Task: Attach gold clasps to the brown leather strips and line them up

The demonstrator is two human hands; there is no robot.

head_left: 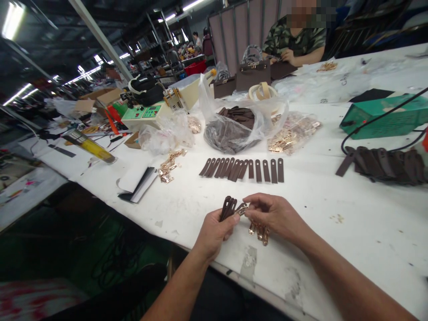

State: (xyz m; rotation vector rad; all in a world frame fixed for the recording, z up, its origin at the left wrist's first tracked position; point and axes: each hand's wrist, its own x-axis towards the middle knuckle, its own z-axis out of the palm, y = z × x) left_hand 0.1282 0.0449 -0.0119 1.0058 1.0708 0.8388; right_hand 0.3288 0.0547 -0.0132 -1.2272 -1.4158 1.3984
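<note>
My left hand [214, 234] is closed around several dark brown strips [228, 207] with holes at their rounded ends. At its thumb tip, a gold metal piece [241, 210] lies against a strip, and the fingers of my right hand [272, 216] pinch the other side of it. More gold pieces [260, 232] hang or lie below my right fingers; which of the two I cannot tell. Beyond both hands, a row of brown strips [257, 170] lies on the white table [187, 209].
A clear bag of brown strips [230, 129] and a bag of gold pieces [290, 136] stand behind the row. Loose gold pieces [170, 167] lie left, a strip pile [388, 165] and green box [384, 117] right. A person [297, 38] sits across.
</note>
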